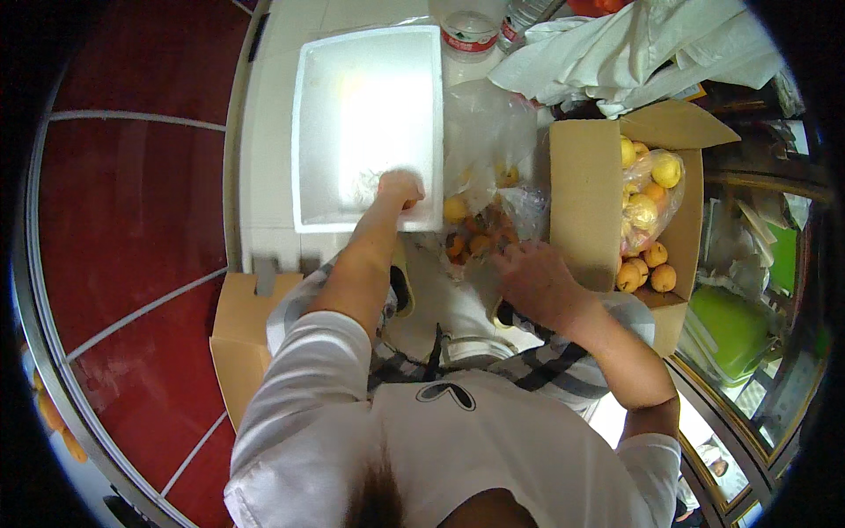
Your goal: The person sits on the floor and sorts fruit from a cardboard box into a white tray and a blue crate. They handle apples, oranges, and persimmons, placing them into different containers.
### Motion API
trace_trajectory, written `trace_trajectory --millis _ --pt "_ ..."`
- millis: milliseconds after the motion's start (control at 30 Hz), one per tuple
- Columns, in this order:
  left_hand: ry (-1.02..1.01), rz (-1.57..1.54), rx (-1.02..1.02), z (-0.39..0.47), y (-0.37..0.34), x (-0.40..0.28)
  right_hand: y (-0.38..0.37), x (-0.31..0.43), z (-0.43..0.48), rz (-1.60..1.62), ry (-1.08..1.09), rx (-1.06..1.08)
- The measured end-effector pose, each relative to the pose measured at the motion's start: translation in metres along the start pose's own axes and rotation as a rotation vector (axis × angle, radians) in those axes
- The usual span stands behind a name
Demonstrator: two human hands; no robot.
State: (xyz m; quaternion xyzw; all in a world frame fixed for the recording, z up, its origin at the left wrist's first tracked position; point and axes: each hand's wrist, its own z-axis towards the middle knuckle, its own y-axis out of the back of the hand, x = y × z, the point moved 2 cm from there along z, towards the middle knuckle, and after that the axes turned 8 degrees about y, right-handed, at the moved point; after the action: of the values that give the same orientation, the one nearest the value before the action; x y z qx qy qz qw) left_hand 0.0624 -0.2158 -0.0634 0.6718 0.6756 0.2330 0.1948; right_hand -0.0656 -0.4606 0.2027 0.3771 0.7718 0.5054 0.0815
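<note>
My left hand (399,186) reaches into a white foam box (301,145), at its near right corner. Its fingers are curled around a small orange fruit (409,204), mostly hidden under the hand. A thin, clear plastic bag (485,132) lies to the right of the box. In its near end are several orange fruits (480,244) and a yellow one (455,209). At that near end is my right hand (538,280), fingertips by the plastic and fruit. Whether it grips anything is hidden.
An open cardboard box (584,198) at the right holds bagged yellow fruit (642,210) and loose brownish round fruit (663,278). Plastic containers (470,33) and a white cloth (634,53) lie at the back. Another cardboard box (239,330) stands at my left, beside red panels (145,218).
</note>
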Motion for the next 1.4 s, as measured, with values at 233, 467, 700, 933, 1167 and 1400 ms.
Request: trace_trajectory --millis 233,467,700,933,1167,1400 --pt "-0.048 -0.387 0.178 0.008 0.028 0.021 0.020 -0.009 -0.009 -0.034 -0.003 -0.361" --pt "-0.425 -1.262 0.007 -0.088 0.145 0.048 0.029 -0.041 -0.009 0.150 -0.024 -0.369" --pt "-0.804 -1.434 0.333 -0.255 0.183 -0.010 0.082 -0.054 -0.009 0.623 0.050 -0.950" --pt "-0.696 -1.639 0.400 -0.363 0.139 -0.037 0.107 -0.009 -0.030 1.088 0.520 -0.856" --pt "-0.716 -1.437 -0.280 -0.413 0.105 -0.004 0.101 0.022 -0.023 1.572 0.598 -0.771" --pt "-0.716 -1.495 -0.613 -0.421 0.071 0.003 0.091 0.069 -0.003 1.156 0.535 -0.825"
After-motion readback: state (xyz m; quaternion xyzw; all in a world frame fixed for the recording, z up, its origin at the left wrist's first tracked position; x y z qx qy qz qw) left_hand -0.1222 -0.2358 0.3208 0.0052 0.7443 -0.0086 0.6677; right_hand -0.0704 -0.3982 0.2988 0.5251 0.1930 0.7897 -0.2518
